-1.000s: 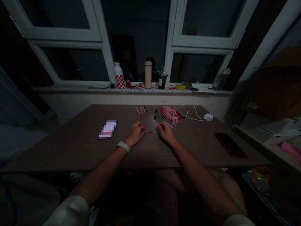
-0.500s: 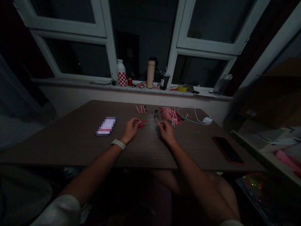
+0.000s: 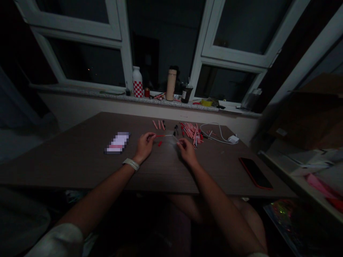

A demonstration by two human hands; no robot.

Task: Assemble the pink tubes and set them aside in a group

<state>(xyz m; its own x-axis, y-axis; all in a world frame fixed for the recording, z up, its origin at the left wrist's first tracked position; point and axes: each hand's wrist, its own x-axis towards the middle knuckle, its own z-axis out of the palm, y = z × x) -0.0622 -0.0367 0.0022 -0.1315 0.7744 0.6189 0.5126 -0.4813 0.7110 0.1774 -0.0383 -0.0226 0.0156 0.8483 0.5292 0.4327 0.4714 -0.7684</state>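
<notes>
Your left hand (image 3: 145,144) is pinching the outer end of a slim red rod (image 3: 160,136), whose long axis is running nearly level rightward, its pale tip (image 3: 168,135) pointing toward your right hand (image 3: 188,150). Your right hand is gripping a thin pale stick (image 3: 175,139) that is slanting away and leftward, bringing its far end beside that tip, though whether they are touching is too small to tell. Both forearms are reaching over the table (image 3: 166,171), converging with wrists apart.
</notes>
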